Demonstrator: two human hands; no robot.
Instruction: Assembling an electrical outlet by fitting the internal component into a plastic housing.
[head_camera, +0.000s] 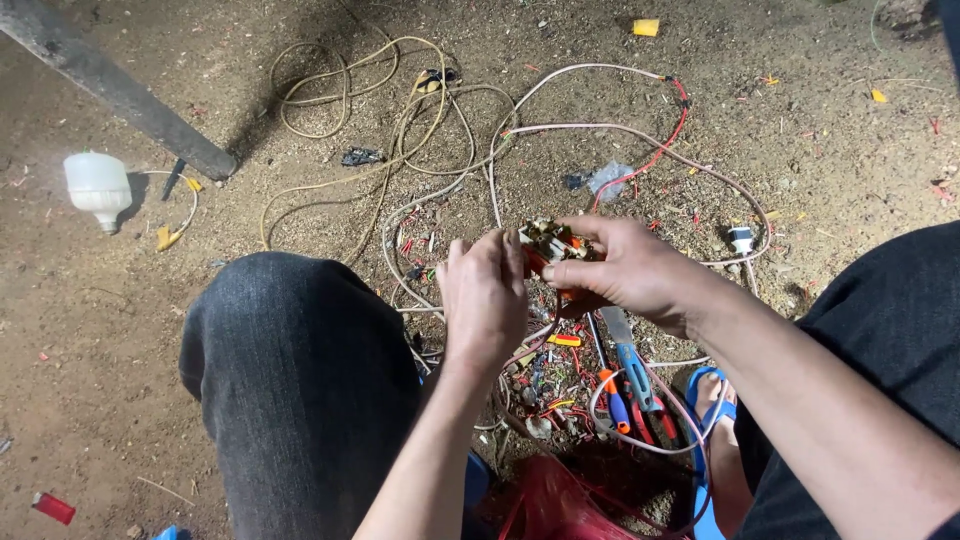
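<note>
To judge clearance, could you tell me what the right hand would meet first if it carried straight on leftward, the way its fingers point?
The right hand would probably meet the left hand first; both already grip the small orange-and-cream electrical part between them.

A hard, warm light falls from above and slightly near, brightest on the centre of the dirt floor (700, 180) and on both hands, the left hand (487, 295) and right hand (630, 272), whose skin shows mild glare. The far left and near left corners fall off into dimness, a vignette. A diagonal bar (110, 85) at far left casts a dark shadow beside it. The white bulb (98, 187) is almost blown out. Focus is fairly sharp at centre; fine debris looks soft and noisy. Straight lines bend a little toward the edges. The jeans at the near edge stay dark and flat.
</note>
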